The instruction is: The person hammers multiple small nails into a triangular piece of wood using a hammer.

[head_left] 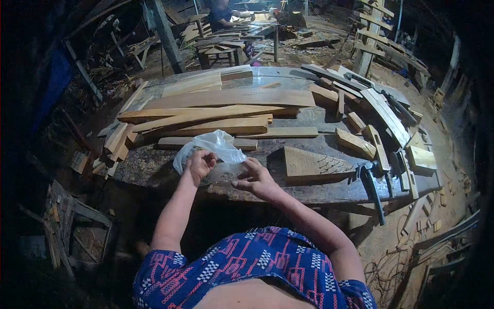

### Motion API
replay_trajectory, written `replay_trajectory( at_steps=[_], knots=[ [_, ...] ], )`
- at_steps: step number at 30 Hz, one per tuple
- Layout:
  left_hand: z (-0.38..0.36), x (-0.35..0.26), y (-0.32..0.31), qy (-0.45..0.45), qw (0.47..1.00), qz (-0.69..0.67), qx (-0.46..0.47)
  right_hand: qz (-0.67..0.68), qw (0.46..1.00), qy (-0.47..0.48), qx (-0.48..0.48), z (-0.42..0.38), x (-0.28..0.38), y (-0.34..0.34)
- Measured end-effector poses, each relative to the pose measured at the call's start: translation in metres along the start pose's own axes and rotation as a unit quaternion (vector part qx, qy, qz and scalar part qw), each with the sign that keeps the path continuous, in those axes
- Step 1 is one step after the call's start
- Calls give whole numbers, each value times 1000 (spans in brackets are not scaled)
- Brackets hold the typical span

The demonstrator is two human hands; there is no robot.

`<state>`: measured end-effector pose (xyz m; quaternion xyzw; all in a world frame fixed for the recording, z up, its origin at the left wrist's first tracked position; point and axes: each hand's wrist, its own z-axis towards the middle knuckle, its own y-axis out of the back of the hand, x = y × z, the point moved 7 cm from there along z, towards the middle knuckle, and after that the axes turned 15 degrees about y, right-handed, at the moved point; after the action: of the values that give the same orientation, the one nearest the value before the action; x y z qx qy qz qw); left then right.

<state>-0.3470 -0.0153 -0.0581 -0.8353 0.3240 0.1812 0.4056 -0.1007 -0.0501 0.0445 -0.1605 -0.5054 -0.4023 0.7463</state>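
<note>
A crumpled, translucent plastic bag (pixel 218 147) lies on the near edge of the wooden workbench (pixel 149 170). My left hand (pixel 201 164) is at the bag's left part, its fingers curled together; what they hold, if anything, is too small to make out. At the bag's right edge is my right hand (pixel 256 179), fingers apart and palm partly facing the bag. The bag's contents are hard to tell. Just behind it lie several long planks (pixel 206 126). To the right of my right hand rests a thick wooden block (pixel 314 164) with marks on its top.
A dark metal clamp (pixel 371 190) hangs over the bench's front right edge. Wood pieces and tools, including a hand plane (pixel 359 79), line the right side. Behind the bench, a person (pixel 222 15) is at another table. A wooden frame (pixel 82 221) stands at lower left.
</note>
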Motion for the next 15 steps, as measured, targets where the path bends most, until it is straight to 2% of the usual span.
replay_trajectory(
  at_steps=[2, 4, 7, 10, 15],
  knots=[
    [2, 3, 5, 12, 1000, -16, 1, -5, 1000, 7, 9, 2, -1, -1],
    [-8, 4, -6, -12, 999, -22, 38, -5, 1000, 9, 5, 2, 1, -2],
    [-17, 7, -17, 0, 995, -46, 88, -3, 1000, 3, 1, 4, 1, -2],
    [-25, 4, -22, -49, 996, -3, 72, 21, 1000, -9, -5, 6, 1, -2],
    [-28, 6, -23, -27, 999, -33, 22, 34, 999, -4, -11, 16, 1, -2]
  ],
)
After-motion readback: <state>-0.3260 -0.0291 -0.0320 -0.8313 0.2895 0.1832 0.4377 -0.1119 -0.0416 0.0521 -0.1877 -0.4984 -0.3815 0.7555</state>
